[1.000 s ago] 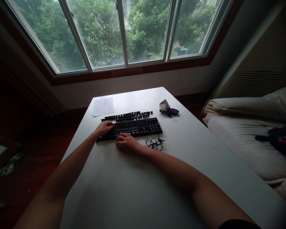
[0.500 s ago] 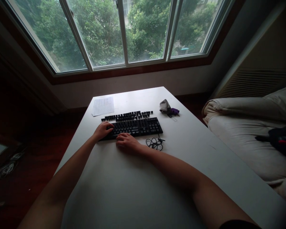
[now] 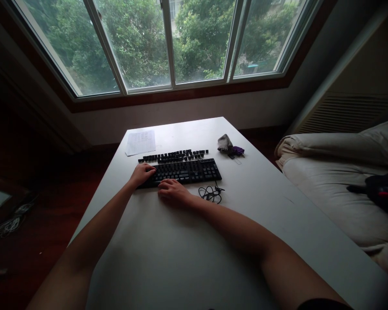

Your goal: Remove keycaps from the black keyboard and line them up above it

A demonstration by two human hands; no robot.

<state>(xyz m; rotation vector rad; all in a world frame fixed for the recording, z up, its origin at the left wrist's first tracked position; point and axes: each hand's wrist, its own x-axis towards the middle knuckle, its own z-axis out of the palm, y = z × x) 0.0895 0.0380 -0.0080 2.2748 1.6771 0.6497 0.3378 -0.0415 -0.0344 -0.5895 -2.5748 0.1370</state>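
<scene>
Lying near keyboard [image 3: 197, 171]: keycaps [image 3: 170, 156], cable [image 3: 210, 194]

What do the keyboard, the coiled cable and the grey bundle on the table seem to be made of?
Keyboard: probably hard plastic, dark and mostly matte, judging by its rigid, straight-edged shape.
Coiled cable: likely rubbery or plastic-coated, since it bends in thin, dark loops; its sheen is too small to tell.
Grey bundle: looks like soft, dull fabric, crumpled into folds; the exact fibre is unclear.
</scene>
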